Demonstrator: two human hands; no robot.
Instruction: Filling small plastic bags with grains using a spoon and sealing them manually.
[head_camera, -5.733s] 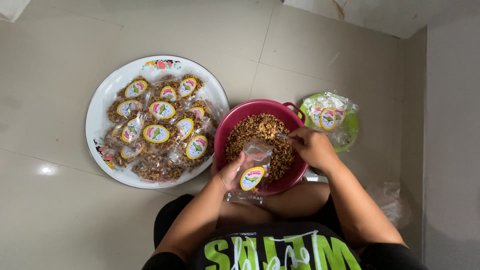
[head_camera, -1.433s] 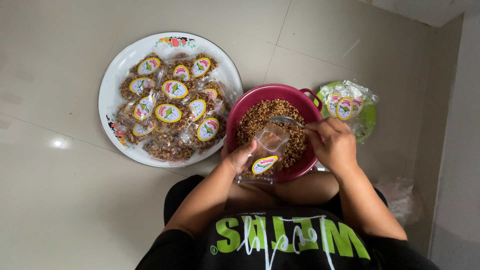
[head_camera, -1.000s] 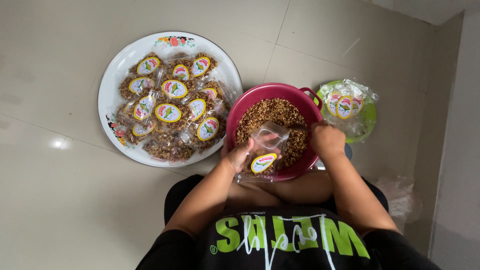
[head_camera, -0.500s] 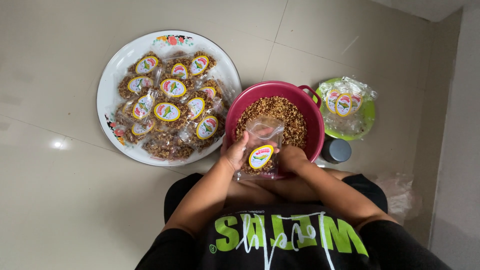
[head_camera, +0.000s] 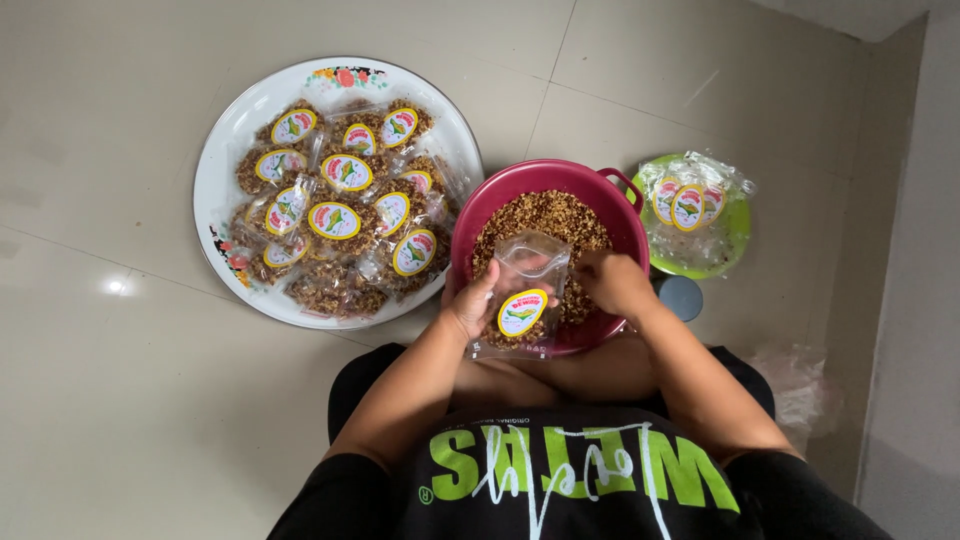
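While the left hand (head_camera: 470, 305) grips it, the clear pouch (head_camera: 524, 295) stands lengthwise, mouth facing away.

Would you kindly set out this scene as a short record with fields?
Setting: tiled floor, person seated
Left hand: grip on a small clear plastic bag with an oval yellow label, partly filled
Right hand: in the round red plastic bowl of brown crumbly snack mix
Left side: round white enamel tray piled with filled labelled packets
Right side: green plate of empty labelled bags
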